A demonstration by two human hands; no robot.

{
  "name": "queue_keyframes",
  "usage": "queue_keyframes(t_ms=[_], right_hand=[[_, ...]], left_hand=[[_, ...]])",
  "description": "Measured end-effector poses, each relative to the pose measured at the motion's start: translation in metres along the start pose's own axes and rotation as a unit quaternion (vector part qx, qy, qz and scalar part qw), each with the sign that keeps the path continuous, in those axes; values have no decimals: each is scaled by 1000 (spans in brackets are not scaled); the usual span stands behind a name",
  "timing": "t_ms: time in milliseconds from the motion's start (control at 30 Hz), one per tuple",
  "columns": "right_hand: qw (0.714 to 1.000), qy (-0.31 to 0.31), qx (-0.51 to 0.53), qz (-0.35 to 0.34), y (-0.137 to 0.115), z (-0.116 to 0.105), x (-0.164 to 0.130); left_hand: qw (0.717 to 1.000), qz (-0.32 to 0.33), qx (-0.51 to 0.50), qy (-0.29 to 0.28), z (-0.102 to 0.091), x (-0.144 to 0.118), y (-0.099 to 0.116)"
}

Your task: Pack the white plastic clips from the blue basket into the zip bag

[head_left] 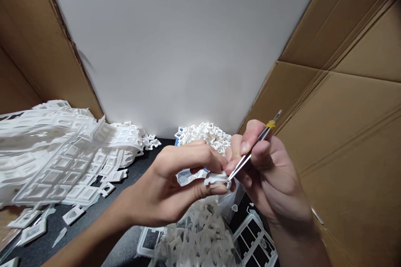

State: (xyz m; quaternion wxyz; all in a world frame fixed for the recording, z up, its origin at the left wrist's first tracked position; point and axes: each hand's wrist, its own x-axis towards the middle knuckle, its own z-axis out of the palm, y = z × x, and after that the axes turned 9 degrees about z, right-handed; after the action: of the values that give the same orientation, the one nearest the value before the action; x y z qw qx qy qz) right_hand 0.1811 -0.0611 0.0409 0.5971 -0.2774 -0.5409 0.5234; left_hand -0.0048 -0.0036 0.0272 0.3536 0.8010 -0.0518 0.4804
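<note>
Between the thumb and fingers of my left hand (175, 179) is a small white plastic part (216, 178), held near the centre of the view. My right hand (272, 171) grips a pair of metal tweezers (247, 158) with a yellow band wound near the back end. The tweezer tips meet the right end of the white part. Fingers of both hands come close together there and hide some of its outline. Below my hands lies a clear bag (200, 233) full of translucent white pieces.
White sheets of moulded frames (62, 154) pile up on the left of the dark table (125, 200), with loose pieces around. Behind my hands is a heap of small white parts (203, 131). A white grid frame (257, 238) lies lower right. Cardboard walls (344, 112) stand at both sides.
</note>
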Motion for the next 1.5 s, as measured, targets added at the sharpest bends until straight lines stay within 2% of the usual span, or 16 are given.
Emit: queue_keyframes(t_ms=[200, 567, 767, 1133, 1300, 1500], right_hand=[[997, 20, -56, -50, 0, -1, -6], [998, 10, -50, -44, 0, -2, -6], [997, 20, -58, -44, -1, -1, -7], [995, 39, -70, -55, -2, 1, -12], [999, 12, -19, -24, 0, 3, -10], [999, 19, -9, -38, 1, 3, -7]], left_hand=[[1000, -7, 10, -3, 1, 0, 1], [1000, -14, 15, -18, -3, 0, 3], [999, 2, 20, -35, -4, 0, 3], [998, -10, 46, -43, -6, 0, 4], [999, -5, -1, -46, -6, 1, 4], [999, -12, 17, -37, -6, 1, 4]])
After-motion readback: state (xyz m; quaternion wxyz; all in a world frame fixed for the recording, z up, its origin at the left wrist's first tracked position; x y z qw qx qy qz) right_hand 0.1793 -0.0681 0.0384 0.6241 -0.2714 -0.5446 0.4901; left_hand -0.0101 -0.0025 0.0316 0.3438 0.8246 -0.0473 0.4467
